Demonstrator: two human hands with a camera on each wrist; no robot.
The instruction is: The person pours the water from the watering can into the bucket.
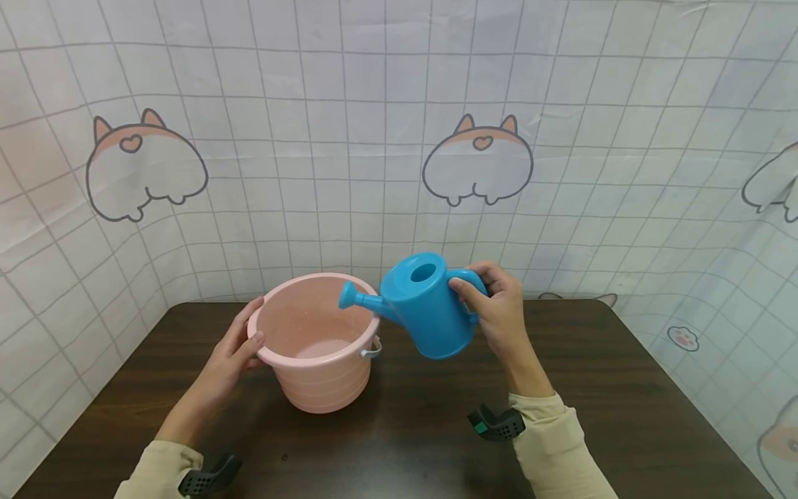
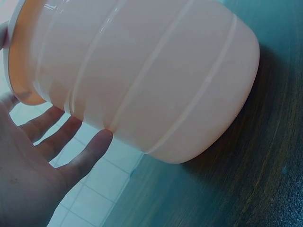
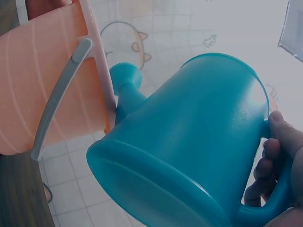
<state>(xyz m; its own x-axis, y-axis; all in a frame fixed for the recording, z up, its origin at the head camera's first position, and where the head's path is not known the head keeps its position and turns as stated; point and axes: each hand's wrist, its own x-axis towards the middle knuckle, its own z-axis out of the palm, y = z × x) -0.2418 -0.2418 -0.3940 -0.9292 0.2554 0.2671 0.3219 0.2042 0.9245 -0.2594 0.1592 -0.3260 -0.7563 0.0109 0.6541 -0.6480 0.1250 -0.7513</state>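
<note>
A pink plastic bucket (image 1: pixel 327 381) stands on the dark table, its mouth tipped slightly toward me, with a grey handle (image 3: pixel 59 101) hanging at its right side. My left hand (image 1: pixel 231 357) grips the bucket at its left rim, and several fingers (image 2: pixel 90 153) touch the outer wall. In my right hand (image 1: pixel 499 305) is the handle of a blue watering can (image 1: pixel 436 319), held above the table and leaning left. The can's spout (image 1: pixel 364 299) reaches over the bucket's right rim, its round head above the opening. Inside the bucket, the pale bottom (image 1: pixel 321 348) shows.
The brown wooden table (image 1: pixel 424 443) extends to both sides and in front of the bucket. Behind it hangs a white gridded sheet (image 1: pixel 374 138) with cartoon animal prints, which also runs along the left and right sides. Black bands (image 1: pixel 499 423) are on both wrists.
</note>
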